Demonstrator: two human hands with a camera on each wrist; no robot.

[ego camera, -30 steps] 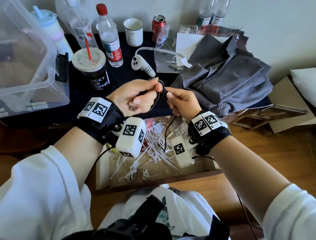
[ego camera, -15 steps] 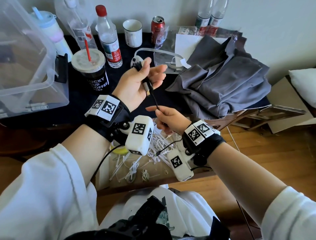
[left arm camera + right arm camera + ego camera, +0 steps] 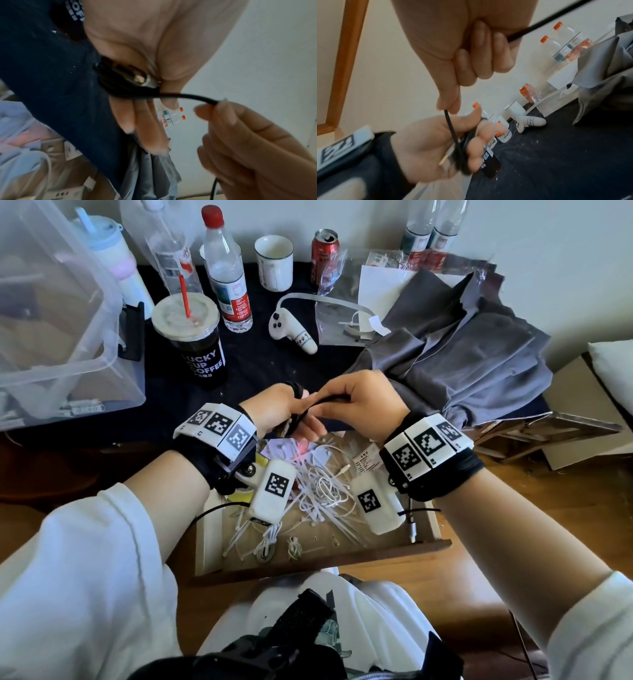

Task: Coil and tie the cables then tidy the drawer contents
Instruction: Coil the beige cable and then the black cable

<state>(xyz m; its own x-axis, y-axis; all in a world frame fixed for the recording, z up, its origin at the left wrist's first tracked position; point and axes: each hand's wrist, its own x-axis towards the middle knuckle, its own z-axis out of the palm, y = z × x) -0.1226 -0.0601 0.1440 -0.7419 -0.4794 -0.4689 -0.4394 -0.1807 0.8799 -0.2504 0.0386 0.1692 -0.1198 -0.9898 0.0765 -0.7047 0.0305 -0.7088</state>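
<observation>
Item: black cable [image 3: 188,96], thin, round, dark-jacketed, with a metal plug tip showing at the bundle in both wrist views. Position: centre of the head view, held above the back edge of the open drawer [image 3: 322,559], in front of the dark-covered table [image 3: 260,364]. Left of centre, the left hand [image 3: 274,414] carries the wound part: its fingers [image 3: 477,147] are curled round several dark turns lying across the palm, thumb up beside them. Right of centre, the right hand [image 3: 363,402] pinches the free run between thumb and forefinger, the other fingers folded in; a short taut span joins the two hands, and the rest of the cable trails out behind the right hand. Step in hand, by judgement: coiling, with tying not yet begun, since the bundle bears no tie that can be seen. Next move, by judgement: another turn laid over the left fingers under even tension, the left grip firm enough that the turns do not spring loose, until the tail is short enough to bind. Lower centre of the head view: the drawer holds loose white cables [image 3: 325,491], cable ties [image 3: 346,525] and paper tags [image 3: 368,462], unsorted; two small white bundles [image 3: 270,546] near its front edge look already coiled. Tidying appears still to do.
</observation>
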